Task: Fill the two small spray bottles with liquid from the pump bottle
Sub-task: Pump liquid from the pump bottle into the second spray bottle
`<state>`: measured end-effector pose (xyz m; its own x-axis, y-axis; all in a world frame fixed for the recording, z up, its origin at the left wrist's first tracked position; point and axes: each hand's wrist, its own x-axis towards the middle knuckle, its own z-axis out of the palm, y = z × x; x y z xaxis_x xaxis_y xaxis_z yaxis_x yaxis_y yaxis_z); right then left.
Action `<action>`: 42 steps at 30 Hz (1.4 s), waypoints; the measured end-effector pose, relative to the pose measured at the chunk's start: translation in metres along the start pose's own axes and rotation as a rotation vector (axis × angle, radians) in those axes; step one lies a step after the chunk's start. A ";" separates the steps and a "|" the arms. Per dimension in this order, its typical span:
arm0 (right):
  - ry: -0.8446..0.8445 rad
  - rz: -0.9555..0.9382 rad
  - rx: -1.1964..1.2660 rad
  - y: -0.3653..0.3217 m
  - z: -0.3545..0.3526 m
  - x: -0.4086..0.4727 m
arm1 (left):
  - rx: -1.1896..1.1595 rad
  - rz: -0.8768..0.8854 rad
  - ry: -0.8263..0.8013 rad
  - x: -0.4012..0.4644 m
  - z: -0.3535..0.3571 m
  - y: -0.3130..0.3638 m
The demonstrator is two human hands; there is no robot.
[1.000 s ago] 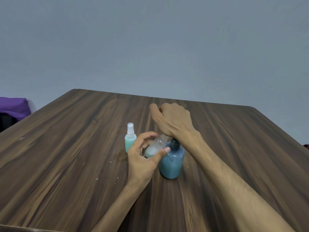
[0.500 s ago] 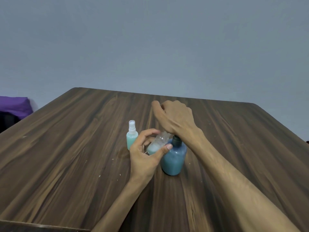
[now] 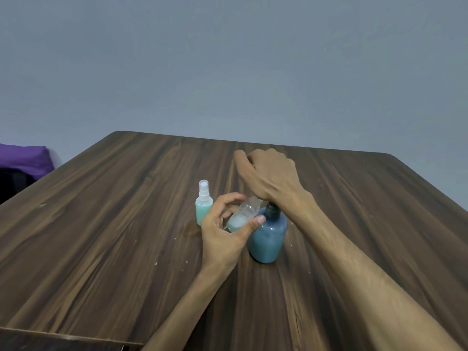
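**Tilted spray bottle held at the pump bottle's neck**

The near edge of the table is a dark wood-grain laminate, its streaks running away from the viewer, with a few pale specks scattered on the surface. Two bare forearms reach over it from the bottom of the view.

The left hand curls round the open bottle, a small clear plastic cylinder held tilted, its mouth end pointing up and right toward the pump. Thumb tip and fingers pinch its sides; pale, milky liquid sits in its lower part, the upper part looks clear.

Touching the thumb tip on the right stands the pump bottle, a rounded, squat, frosted blue body, upright on the table, with a dark collar at its neck. Its pump head is hidden under the right hand, which sits on top of it, fingers bent downward, knuckles up; whether they grip the head or only press on it cannot be told.

Just left of the left hand stands the capped bottle, upright, a small cylinder full of mint-green liquid with a white sprayer top under a clear cap.

Further off, beyond the table's left edge, lies a purple cloth; behind everything is a plain grey wall.
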<state>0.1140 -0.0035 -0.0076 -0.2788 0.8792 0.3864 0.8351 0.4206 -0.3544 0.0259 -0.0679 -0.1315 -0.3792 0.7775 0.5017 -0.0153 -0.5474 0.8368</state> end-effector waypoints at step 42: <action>-0.082 -0.007 -0.028 0.001 0.001 0.002 | -0.031 0.025 0.007 0.001 0.002 -0.001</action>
<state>0.1137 -0.0013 -0.0080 -0.3219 0.8920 0.3174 0.8455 0.4216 -0.3276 0.0277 -0.0662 -0.1314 -0.3867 0.7610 0.5209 -0.0343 -0.5763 0.8165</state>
